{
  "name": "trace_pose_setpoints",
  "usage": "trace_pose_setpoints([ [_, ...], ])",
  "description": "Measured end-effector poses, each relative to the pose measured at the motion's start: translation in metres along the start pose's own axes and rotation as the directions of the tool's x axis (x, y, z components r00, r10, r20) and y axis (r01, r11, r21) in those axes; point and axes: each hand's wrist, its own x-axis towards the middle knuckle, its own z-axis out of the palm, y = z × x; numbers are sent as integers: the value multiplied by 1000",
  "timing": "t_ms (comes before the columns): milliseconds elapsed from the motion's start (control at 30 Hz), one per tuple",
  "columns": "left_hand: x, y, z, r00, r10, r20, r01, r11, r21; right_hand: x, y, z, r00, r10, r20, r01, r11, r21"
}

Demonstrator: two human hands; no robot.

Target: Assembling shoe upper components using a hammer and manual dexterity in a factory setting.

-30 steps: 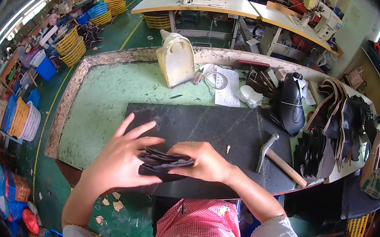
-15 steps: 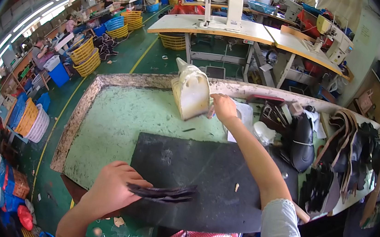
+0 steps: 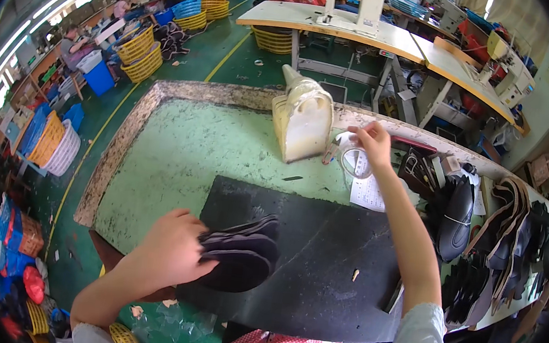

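Observation:
My left hand [image 3: 176, 248] is closed around one end of a small stack of flat black pieces with rounded ends [image 3: 245, 262], held above the left part of the black mat [image 3: 318, 263]. My right hand [image 3: 374, 145] reaches to the far side of the table with fingertips drawn together; what they pinch is too small to make out. Just below those fingers is a whitish ring [image 3: 356, 163], perhaps a tape roll, over a printed white sheet [image 3: 367, 193]. To its left stands a cream, cone-topped container [image 3: 309, 125] with an open front.
The green tabletop has a raised, stained rim [image 3: 121, 135]. At the right lie a bound bundle of black pieces [image 3: 456, 221] and long strips [image 3: 507, 216]. A beige scrap [image 3: 355, 274] lies on the mat. Beyond the table stands a white sewing machine [image 3: 370, 7].
The stack in my left hand has turned from edge-on to show its rounded faces. My right hand has shifted right, away from the container's side. The whole view has swung slightly.

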Motion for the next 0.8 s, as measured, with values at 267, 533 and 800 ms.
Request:
trace_pose_setpoints([
  [267,2,20,30,983,175,-61,-175,984,13,-143,-168,26,727,-98,679,141,990,-9],
  [533,2,13,25,955,170,-241,-187,981,-49,-204,-252,91,391,-90,916,800,524,-291],
  [800,-26,4,36,964,-51,-262,-41,941,-336,-217,-166,54,133,584,801,-201,807,-556],
])
